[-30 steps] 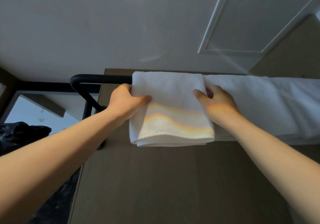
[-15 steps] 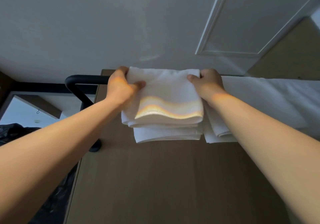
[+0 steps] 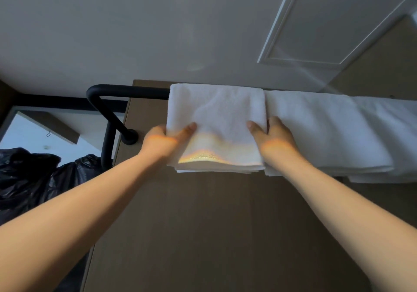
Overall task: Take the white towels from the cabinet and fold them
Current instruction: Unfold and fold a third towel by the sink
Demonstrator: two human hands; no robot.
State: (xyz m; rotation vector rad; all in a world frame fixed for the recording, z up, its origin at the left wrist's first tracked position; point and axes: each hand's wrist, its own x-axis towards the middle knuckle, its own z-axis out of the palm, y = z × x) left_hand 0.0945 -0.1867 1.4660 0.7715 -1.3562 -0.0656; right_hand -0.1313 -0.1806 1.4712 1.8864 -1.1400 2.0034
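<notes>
A folded white towel [image 3: 216, 116] hangs over the black rail [image 3: 126, 90] at the top edge of a brown panel [image 3: 203, 224]. My left hand [image 3: 165, 138] pinches its lower left edge, thumb on the front. My right hand [image 3: 270, 136] grips the lower right edge the same way. A band of orange light crosses the towel's bottom part and both hands. More white towels [image 3: 327, 129] hang over the same rail to the right, touching the held one.
The black rail bends down at the left to a round foot [image 3: 129, 137] on the panel. Black plastic bags [image 3: 33, 179] lie at the lower left. A white ceiling and a white panelled door [image 3: 327, 21] fill the top.
Both hands slid down from the towel's top corners to its lower edges. The towel, bunched and lifted half a second ago, now hangs flat over the rail.
</notes>
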